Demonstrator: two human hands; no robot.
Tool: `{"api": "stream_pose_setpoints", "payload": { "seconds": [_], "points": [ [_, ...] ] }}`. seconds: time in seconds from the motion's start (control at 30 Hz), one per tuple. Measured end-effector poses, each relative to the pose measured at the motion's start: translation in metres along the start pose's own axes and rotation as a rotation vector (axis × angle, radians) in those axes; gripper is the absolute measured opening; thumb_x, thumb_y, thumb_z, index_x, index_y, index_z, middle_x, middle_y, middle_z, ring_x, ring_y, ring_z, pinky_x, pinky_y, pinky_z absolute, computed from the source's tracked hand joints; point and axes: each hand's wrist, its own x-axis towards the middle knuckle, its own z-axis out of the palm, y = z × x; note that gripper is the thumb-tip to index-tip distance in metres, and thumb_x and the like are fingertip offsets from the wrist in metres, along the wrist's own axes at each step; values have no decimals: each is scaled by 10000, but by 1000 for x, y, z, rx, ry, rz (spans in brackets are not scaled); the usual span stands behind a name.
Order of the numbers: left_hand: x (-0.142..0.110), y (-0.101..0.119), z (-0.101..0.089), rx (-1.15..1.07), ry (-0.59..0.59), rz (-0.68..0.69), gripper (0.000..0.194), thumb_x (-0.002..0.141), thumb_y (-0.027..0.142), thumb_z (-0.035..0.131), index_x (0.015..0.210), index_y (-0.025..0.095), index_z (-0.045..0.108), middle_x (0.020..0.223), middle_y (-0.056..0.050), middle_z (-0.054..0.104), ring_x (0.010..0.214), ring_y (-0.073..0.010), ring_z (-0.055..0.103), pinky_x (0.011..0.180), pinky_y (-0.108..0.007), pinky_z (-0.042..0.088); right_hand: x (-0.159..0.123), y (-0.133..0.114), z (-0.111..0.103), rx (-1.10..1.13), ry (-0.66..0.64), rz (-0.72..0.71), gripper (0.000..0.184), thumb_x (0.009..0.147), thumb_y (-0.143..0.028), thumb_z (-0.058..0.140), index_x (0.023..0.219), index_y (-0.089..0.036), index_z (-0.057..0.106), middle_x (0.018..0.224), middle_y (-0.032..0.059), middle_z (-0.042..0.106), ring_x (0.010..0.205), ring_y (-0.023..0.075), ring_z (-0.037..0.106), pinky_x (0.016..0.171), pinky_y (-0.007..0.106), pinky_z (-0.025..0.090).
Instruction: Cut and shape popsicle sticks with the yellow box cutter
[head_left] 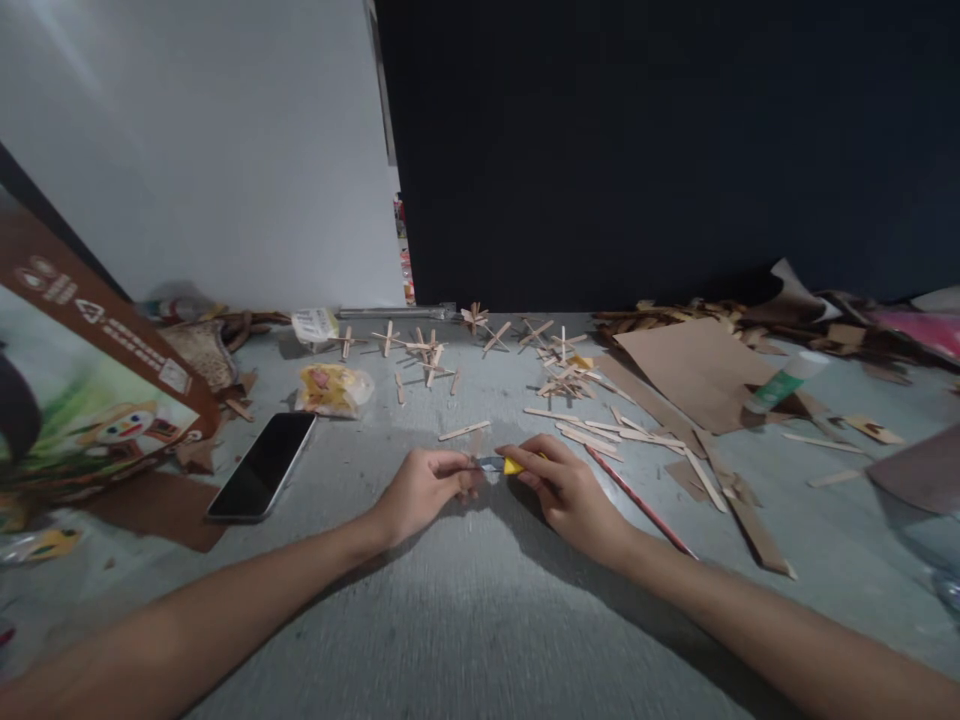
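Note:
Pinched in my right hand point(574, 490) is a yellow utility knife point(513, 466), its grey blade point(491, 464) pointing left. My left hand point(424, 490) is closed at the blade's tip, thumb and fingers together on a small, blurred wooden craft stick point(478, 442). Whether the blade touches the stick I cannot tell. Just beyond my fingers lies a loose craft stick point(454, 434). Several more craft sticks point(600, 430) are scattered to the right of my right hand, beside a red pencil point(637, 500).
Small crossed-stick pieces point(431, 358) stand toward the back. A phone point(262, 468), a yellow plastic packet point(334, 390) and a printed carton point(97, 380) are on the left. Cardboard point(686, 370), a glue stick point(787, 382) and wood scraps point(750, 520) lie on the right.

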Motion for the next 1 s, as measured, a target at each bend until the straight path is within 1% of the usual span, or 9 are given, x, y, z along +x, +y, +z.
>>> {"api": "stream_pose_setpoints", "payload": {
  "seconds": [0.13, 0.33, 0.43, 0.63, 0.73, 0.9, 1.0],
  "points": [
    [0, -1, 0, 23, -23, 9, 317, 881, 444, 741, 734, 164, 741, 670, -27, 696, 627, -144, 604, 650, -259, 486, 0, -1, 0, -6, -3, -20, 416, 1075, -138, 473, 1353, -267, 753, 1025, 118, 712, 929, 244, 700, 819, 367, 589],
    [0, -4, -1, 54, 25, 17, 336, 894, 454, 719, 728, 163, 742, 672, -33, 701, 636, -150, 605, 633, -259, 467, 1, 2, 0, 2, -6, 2, 424, 1061, -117, 494, 1354, -274, 758, 1031, 117, 713, 923, 241, 704, 814, 364, 592],
    [0, -3, -1, 65, 9, 22, 348, 901, 455, 707, 711, 163, 726, 661, -30, 689, 630, -149, 602, 634, -260, 458, 0, 3, 0, -13, -10, -1, 438, 1050, -100, 488, 1348, -264, 763, 1023, 118, 711, 914, 239, 701, 804, 361, 591],
    [0, -2, -1, 136, -28, -5, 280, 875, 364, 680, 671, 173, 702, 644, -22, 681, 636, -153, 609, 652, -264, 450, -2, 2, 3, -53, -16, -32, 512, 993, -35, 470, 1362, -249, 753, 1019, 117, 703, 923, 236, 682, 808, 354, 587],
    [0, -2, -1, 151, -10, 10, 293, 887, 368, 657, 675, 171, 703, 644, -24, 680, 635, -154, 605, 644, -264, 443, -1, 1, 4, -60, -13, -16, 486, 1000, -48, 487, 1350, -248, 759, 1020, 120, 708, 926, 240, 685, 815, 362, 587],
    [-1, -3, 1, 153, 62, 33, 317, 899, 421, 641, 716, 172, 712, 661, -30, 681, 638, -158, 599, 625, -261, 434, 1, 1, 3, -13, -24, 29, 435, 1043, -103, 487, 1346, -247, 764, 1025, 118, 710, 918, 226, 700, 817, 341, 587],
    [-1, -3, 1, 163, 57, 33, 325, 897, 419, 641, 684, 178, 686, 640, -25, 665, 626, -155, 587, 615, -260, 428, 0, 2, 4, -26, -23, 29, 450, 1035, -92, 478, 1340, -249, 769, 1016, 115, 702, 914, 226, 699, 813, 339, 587]
  ]
}}
